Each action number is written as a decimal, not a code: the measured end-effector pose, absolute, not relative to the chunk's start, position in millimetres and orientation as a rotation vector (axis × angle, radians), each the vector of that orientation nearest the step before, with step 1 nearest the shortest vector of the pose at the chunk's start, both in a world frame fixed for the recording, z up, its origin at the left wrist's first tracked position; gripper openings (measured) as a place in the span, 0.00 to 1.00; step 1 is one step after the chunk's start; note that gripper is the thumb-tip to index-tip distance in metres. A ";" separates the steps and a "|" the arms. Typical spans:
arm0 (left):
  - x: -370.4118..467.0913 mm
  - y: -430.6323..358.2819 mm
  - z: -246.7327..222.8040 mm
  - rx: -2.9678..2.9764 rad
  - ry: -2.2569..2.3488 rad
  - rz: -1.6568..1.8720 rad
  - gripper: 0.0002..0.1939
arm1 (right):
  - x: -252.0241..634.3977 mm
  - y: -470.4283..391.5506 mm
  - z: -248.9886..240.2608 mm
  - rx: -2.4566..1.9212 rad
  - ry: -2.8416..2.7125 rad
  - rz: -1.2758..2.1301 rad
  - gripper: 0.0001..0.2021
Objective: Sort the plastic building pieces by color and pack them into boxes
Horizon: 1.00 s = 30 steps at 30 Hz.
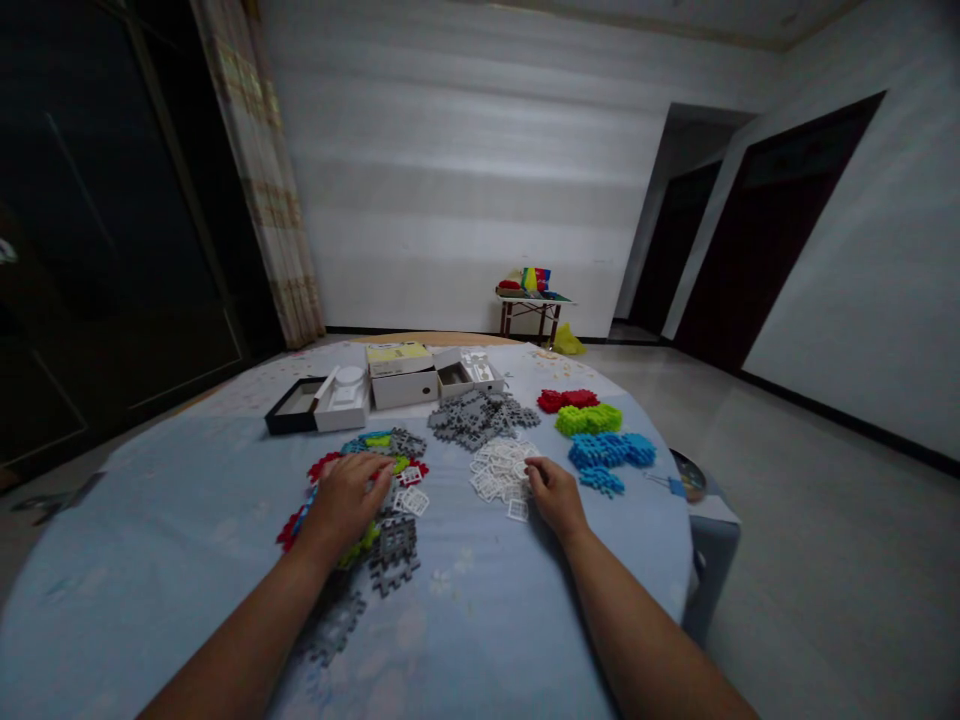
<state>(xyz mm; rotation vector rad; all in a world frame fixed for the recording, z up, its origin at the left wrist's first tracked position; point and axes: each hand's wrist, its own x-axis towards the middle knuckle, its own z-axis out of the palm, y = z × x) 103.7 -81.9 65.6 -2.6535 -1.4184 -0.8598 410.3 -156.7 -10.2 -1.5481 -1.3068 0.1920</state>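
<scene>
Round tabletop [187, 480] under a pale blue cloth. Far left: an open black box [294, 408], then a white box [343, 397] touching it.

Left hand [346, 497] lies palm down, fingers loosely spread, flat on a mixed heap of plastic tiles [379, 500] (red, blue, green and gray together); it presses on the heap and pinches nothing I can make out. Gray tiles from that heap trail toward the near edge.

Behind the heap: a white carton with a yellow lid [401, 372], and beside it a small open box [469, 374]. In front of these sits a pile of gray tiles [480, 417].

Center right: a pile of white tiles [501, 470]. Right hand [555, 492] rests at its right edge, fingers curled, fingertips touching the white pieces; whether one is pinched I cannot tell.

Further right, sorted by color: red tiles [568, 400], green tiles [589, 419], blue tiles [611, 455], each pile just beside the next.
</scene>
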 end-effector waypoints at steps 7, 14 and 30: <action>137.6 -83.1 52.8 -2.816 -1.286 -0.242 0.19 | 408.6 -156.0 -11.9 -1.572 -1.314 0.154 0.13; 135.8 -71.8 50.5 -2.797 -1.302 -0.021 0.14 | 407.7 -156.4 -13.1 -1.615 -1.331 0.076 0.13; 156.7 -81.1 66.4 -2.821 -1.425 -0.140 0.16 | 411.5 -149.3 -15.3 -1.608 -1.219 -0.020 0.14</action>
